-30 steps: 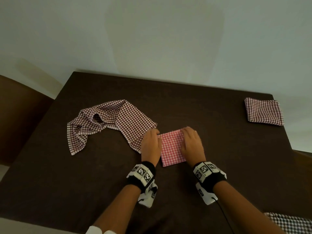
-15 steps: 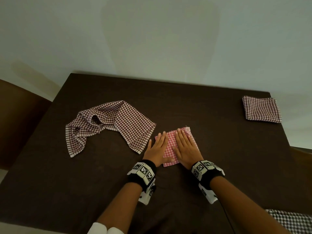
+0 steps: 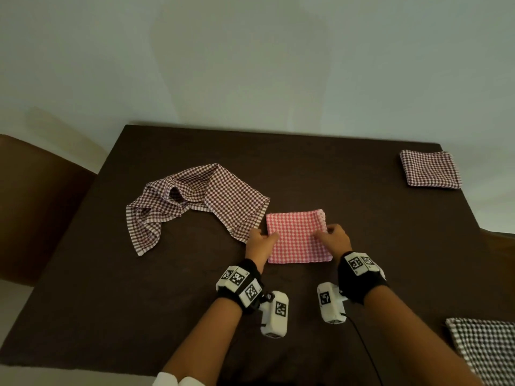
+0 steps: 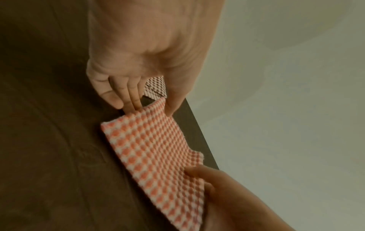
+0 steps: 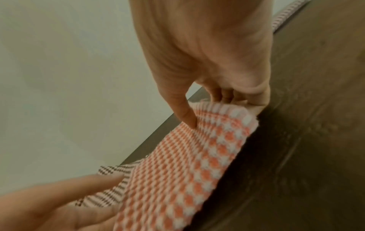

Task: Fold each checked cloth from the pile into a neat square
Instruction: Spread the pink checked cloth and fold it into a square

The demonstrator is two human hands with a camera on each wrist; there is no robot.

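A red checked cloth (image 3: 298, 238) folded into a small square sits at the middle of the dark table (image 3: 320, 168). My left hand (image 3: 267, 237) pinches its left edge, thumb on top and fingers beneath (image 4: 152, 107). My right hand (image 3: 327, 232) pinches the right edge the same way (image 5: 205, 115), and that edge looks slightly raised off the table. Just left of the red cloth lies the crumpled pile of brown checked cloth (image 3: 195, 201), its near corner almost touching my left hand.
A folded brown checked square (image 3: 430, 172) rests at the table's far right corner. Another dark checked cloth (image 3: 485, 355) shows at the near right edge. A brown chair (image 3: 36, 207) stands to the left. A wall rises behind the table.
Both hands lay flat on the red cloth half a second ago. They have since slid apart to its left and right edges and now pinch them, and the cloth sits squarer.
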